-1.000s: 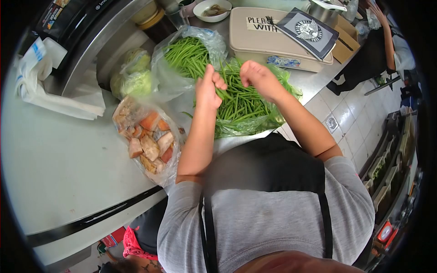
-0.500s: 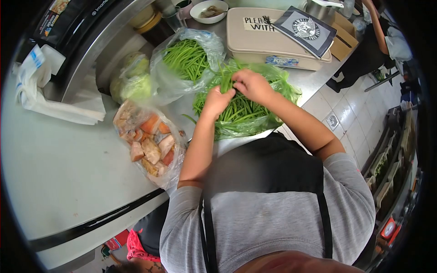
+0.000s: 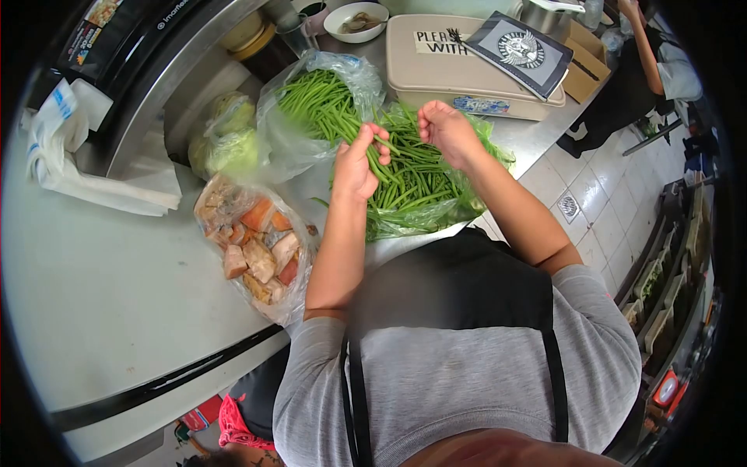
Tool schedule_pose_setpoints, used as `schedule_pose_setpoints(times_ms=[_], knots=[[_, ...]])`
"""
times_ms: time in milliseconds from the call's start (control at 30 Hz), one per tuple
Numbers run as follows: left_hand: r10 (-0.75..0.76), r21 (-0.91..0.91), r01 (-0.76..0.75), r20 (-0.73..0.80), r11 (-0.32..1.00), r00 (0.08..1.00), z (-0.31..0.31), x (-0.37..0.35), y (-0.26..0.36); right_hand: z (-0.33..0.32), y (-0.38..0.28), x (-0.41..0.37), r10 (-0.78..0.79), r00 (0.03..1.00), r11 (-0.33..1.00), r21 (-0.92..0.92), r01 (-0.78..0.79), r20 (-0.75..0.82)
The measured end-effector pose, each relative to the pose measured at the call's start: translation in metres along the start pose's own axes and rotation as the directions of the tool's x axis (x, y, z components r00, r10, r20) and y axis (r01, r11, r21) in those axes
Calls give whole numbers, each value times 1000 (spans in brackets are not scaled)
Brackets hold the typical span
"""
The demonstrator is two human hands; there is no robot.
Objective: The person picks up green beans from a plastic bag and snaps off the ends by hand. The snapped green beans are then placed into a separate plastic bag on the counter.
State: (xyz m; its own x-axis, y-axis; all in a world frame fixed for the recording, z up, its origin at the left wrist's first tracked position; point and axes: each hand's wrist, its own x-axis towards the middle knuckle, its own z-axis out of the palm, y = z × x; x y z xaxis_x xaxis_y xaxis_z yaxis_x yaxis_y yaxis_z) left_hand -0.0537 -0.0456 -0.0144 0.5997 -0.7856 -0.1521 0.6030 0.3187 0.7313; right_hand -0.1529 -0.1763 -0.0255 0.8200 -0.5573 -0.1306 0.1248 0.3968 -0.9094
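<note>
My left hand point(image 3: 359, 163) is closed around a few long green beans point(image 3: 359, 131), which stick out past its fingers toward the upper left. To its right, my right hand point(image 3: 451, 134) is raised with curled fingers, and whatever they may pinch is too small to make out. Beneath both hands a green plastic bag point(image 3: 424, 218) lies spread open, heaped with more green beans point(image 3: 412, 183). Just beyond my left hand, a clear plastic bag point(image 3: 272, 117) holds another pile of green beans point(image 3: 315, 97).
A bag of meat chunks point(image 3: 261, 257) lies left of my forearm, near wrapped cabbage point(image 3: 229, 136). Behind the beans stands a lidded beige box point(image 3: 432, 66) with a dark booklet point(image 3: 520, 50) on top. Another person point(image 3: 634, 93) stands at the far right.
My hands have moved apart: the left shifted down and left with beans in it, the right moved a little right. The beans in the left hand now lean toward the clear bag.
</note>
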Motion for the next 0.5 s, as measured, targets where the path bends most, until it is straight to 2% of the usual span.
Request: schedule_pose_setpoints(times_ms=[33,67,100,167,267,367,467,500], knots=[[-7,162,5,10,987,1000,0,-1,1,-1,-3,1,-28,1000,999,35,29,-12],[-15,320,9,18,947,1000,-1,-2,2,-1,-6,1,-17,1000,990,-141,14,-18],[-26,469,11,25,883,999,-1,-3,2,3,-9,0,-130,991,941,-313,133,30],[-15,547,1,21,837,1000,0,-3,-3,9,-14,-4,-313,934,718,-600,353,174],[0,611,-12,20,791,1000,1,-2,-6,17,-27,-8,-440,842,445,-739,506,312],[10,628,-6,-3,778,1000,2,-4,-3,17,-32,-8,-392,842,310,-809,499,369],[46,605,9,-76,796,996,0,-1,1,11,-25,-1,-404,870,310,-852,422,283],[77,578,-8,-94,816,993,-3,1,1,10,-23,-2,-257,928,210,-922,325,268]])
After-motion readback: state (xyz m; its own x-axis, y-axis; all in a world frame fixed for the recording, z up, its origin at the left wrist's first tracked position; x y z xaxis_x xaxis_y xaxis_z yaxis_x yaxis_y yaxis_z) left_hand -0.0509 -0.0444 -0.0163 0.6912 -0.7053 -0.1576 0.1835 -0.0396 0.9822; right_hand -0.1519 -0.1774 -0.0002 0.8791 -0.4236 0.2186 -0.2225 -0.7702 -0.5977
